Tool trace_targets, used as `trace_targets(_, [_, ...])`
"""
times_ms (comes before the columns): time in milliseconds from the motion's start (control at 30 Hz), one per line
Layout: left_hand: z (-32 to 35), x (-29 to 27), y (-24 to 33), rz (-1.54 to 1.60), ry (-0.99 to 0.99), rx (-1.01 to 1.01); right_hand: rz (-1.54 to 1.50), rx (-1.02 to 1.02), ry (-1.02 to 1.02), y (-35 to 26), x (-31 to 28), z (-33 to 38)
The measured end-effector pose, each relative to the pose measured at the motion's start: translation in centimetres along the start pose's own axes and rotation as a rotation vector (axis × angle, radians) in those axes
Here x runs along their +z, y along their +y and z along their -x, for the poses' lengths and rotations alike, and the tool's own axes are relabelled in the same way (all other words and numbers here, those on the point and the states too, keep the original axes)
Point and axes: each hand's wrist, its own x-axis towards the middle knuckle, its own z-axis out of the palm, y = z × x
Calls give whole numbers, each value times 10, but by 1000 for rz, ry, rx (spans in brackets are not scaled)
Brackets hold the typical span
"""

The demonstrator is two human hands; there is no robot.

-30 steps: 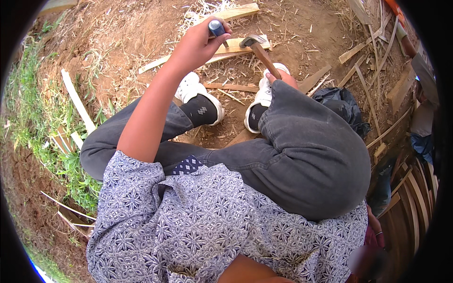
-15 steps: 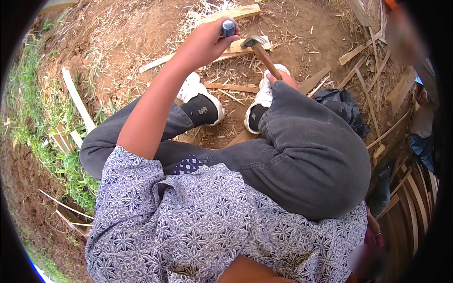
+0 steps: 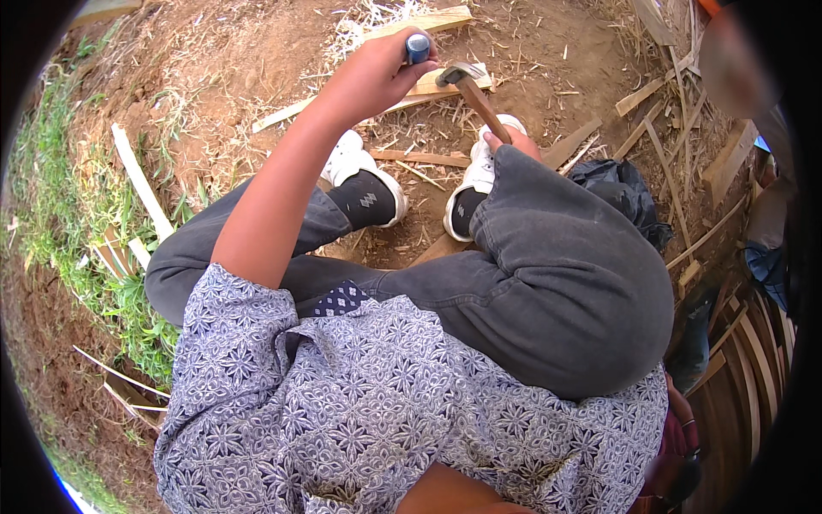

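My left hand (image 3: 377, 77) is closed around an upright blue-handled tool (image 3: 418, 50) whose rounded end points up at me. Its lower end is hidden beneath the fist, over a piece of pale wood (image 3: 478, 79) on the ground. Partly covered by my knee, my right hand (image 3: 521, 147) grips the wooden handle of a claw hammer (image 3: 481, 98). The metal head of the hammer is just right of the blue handle, apart from it, above the wood.
My feet in white shoes (image 3: 347, 158) flank the work area. Wood strips and shavings (image 3: 377, 26) litter the brown soil. A black plastic bag (image 3: 621, 184) lies beyond my right knee. Grass (image 3: 137, 317) grows at left; other people (image 3: 766, 231) sit at the right edge.
My left hand and the blue-handled tool have shifted very slightly up and right. The hammer and my right hand have barely moved.
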Motion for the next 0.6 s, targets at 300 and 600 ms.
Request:
trace_targets(300, [1, 3, -3, 21, -3, -21, 16, 45, 1, -10, 0, 5])
trace_targets(600, [-1, 0, 4, -18, -22, -27, -11, 33, -4, -6, 0, 4])
